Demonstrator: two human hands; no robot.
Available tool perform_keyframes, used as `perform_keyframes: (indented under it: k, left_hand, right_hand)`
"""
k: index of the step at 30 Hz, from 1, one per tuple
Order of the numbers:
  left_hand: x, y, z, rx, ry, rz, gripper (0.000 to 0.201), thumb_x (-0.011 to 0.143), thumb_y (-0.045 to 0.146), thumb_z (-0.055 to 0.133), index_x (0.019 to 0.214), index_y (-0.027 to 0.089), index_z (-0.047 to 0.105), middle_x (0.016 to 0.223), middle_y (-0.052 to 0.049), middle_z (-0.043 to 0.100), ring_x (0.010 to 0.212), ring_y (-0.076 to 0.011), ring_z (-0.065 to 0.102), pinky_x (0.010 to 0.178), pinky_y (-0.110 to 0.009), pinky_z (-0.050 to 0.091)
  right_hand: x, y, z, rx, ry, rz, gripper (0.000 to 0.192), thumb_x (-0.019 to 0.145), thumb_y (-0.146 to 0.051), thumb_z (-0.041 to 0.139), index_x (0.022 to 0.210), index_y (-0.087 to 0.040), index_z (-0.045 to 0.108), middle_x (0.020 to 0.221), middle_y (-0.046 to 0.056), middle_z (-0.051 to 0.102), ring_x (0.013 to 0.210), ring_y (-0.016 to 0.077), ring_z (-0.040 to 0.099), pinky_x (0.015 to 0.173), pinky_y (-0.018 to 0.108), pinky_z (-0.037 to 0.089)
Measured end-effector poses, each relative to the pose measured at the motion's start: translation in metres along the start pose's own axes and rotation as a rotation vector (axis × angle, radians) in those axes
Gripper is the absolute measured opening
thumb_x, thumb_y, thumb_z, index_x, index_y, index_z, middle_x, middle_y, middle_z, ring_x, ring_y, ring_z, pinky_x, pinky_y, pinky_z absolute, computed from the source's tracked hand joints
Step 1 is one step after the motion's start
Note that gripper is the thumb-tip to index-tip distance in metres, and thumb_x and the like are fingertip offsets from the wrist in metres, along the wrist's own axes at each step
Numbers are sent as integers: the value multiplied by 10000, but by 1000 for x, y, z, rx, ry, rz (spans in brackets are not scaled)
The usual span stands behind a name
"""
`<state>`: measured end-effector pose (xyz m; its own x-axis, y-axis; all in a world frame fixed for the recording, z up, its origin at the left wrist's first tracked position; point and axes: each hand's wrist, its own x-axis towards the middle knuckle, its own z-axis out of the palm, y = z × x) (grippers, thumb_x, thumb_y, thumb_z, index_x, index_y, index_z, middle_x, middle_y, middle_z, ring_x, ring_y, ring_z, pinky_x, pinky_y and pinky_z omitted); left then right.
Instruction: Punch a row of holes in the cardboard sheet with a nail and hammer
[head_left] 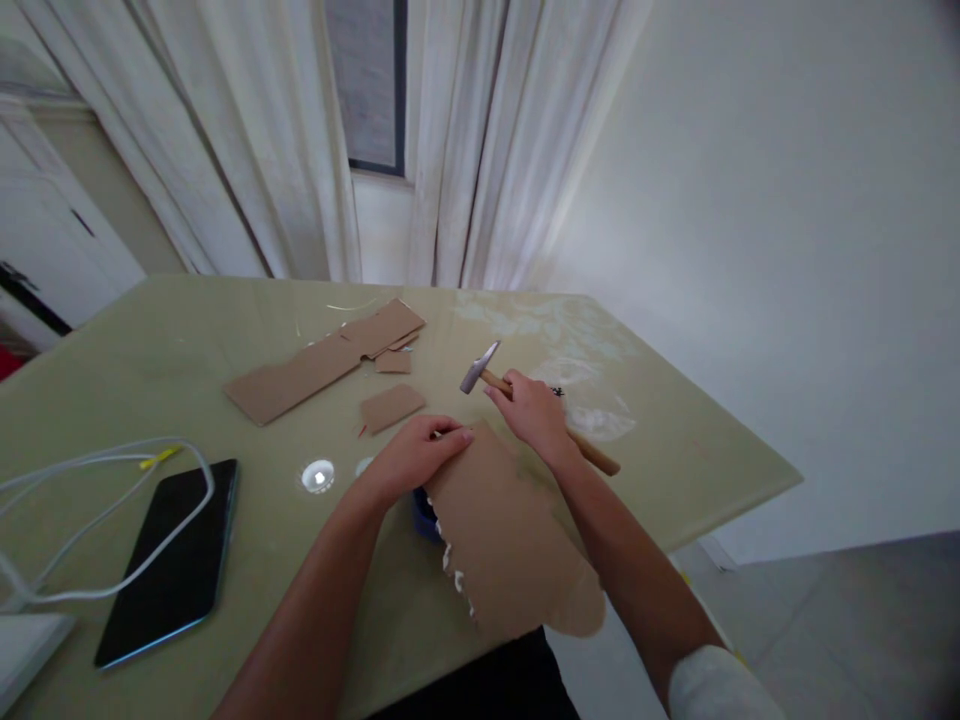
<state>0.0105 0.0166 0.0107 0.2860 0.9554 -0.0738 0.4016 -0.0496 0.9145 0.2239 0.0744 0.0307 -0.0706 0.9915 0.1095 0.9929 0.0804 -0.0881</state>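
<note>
From where I stand, both arms reach forward over the table (pixel 697 470). The left forearm slants up and to the right, its wrist bent a little, and the left hand (pixel 421 452) pinches the far left corner of the cardboard sheet (pixel 510 540), thumb lying on top, fingers curled at the edge. The sheet lies at the near edge of the table, between the forearms, its near end jutting past the edge; a blue object (pixel 426 515) peeks out beneath its ragged left side.

The right forearm, a pale sleeve (pixel 720 685) pushed up it, slants forward and to the left. The right hand (pixel 534 408) is closed round the handle of the hammer (pixel 478 370), just beyond the sheet. The hammer's head points away to the left, and the handle's butt sticks out to the right, past the wrist. I cannot tell whether the hammer touches the table.
</note>
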Motion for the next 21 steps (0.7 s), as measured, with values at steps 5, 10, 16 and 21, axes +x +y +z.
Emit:
perform_keyframes:
  k: [5,10,16,21]
  left_hand:
    - [-1,-6,1,-190,-31,-125,460,839,643,697,955,231,866,975,-41,838,888,-262,726,743,-333,532]
    - [-2,-3,-1,-264,-18,-166,503,798,685,772,1014,243,877,1011,-52,839,915,-272,731,756,-344,540]
    - [-4,-5,-7,-200,8,-157,502,837,713,754,954,236,862,952,-39,816,878,-246,709,745,-322,521]
    - [-6,-6,-8,-222,18,-152,562,827,756,768,933,208,832,896,-37,779,810,-212,661,683,-284,478]
  right_hand:
    - [12,-15,23,13,-26,-15,333,1140,-475,485,1248,-235,689,1136,107,817,1013,274,764,729,326,441]
    - [11,-4,32,-6,6,-66,279,1128,-409,530,1278,-232,685,1263,125,767,1108,274,727,833,341,463]
    - [9,7,42,-52,-8,-109,263,1122,-385,573,1281,-221,702,1244,119,740,1105,266,705,870,343,475]
    - [11,8,50,-28,-34,-111,275,1133,-383,560,1304,-226,707,1248,117,733,1122,262,693,879,335,486]
